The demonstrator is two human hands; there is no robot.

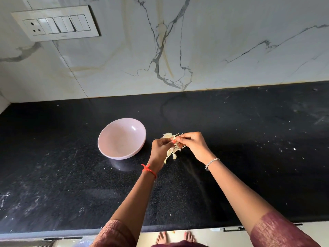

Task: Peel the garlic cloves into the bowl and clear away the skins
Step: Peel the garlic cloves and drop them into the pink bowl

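A pale pink bowl [114,139] stands on the black counter, left of my hands; I see no cloves in it. My left hand [161,148] and my right hand [193,143] meet just right of the bowl, above the counter. Both pinch a garlic piece [168,135] with pale papery skins [171,152] hanging down between the palms. The clove itself is mostly hidden by my fingers.
The black speckled counter [249,139] stretches wide to both sides and ends at a marble wall [195,50]. A switch panel [57,24] sits on the wall at upper left. The counter's front edge is close to my body.
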